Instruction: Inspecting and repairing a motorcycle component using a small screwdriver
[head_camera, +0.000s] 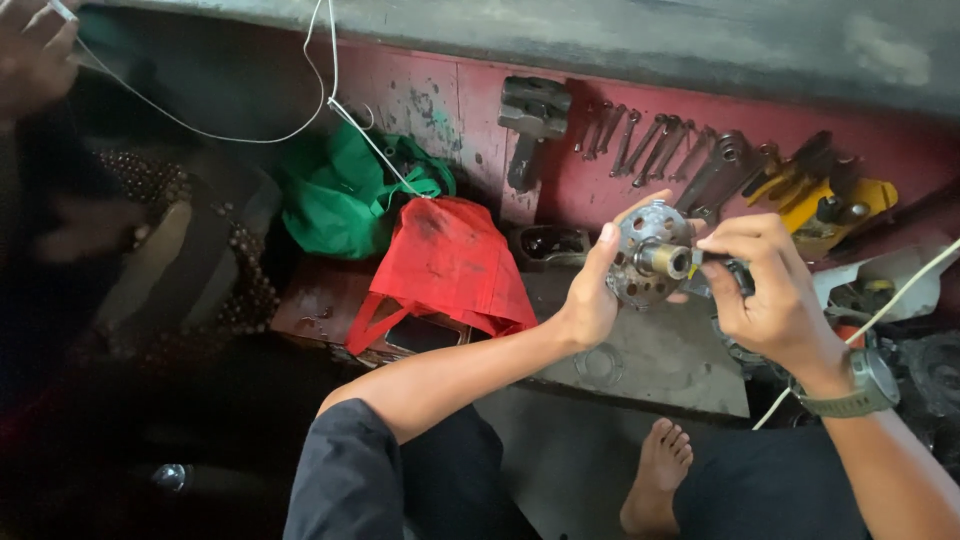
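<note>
Above the grey metal plate (660, 355), in front of the red tool board (600, 170), a round perforated metal hub (650, 255) with a brass-coloured centre shaft is held up; it looks worn and greasy. The left hand (592, 300) is closed around its rim; the right hand (765, 290) is closed on a small dark tool (722, 268) set against the shaft; the work seems to be in progress, not finished. Wrenches (650, 140) hang behind; a red bag (455, 265) and a green bag (345, 195) lie to the left.

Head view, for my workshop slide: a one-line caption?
Left hand holds a round perforated metal part; right hand touches its hub, above spanners.
</note>
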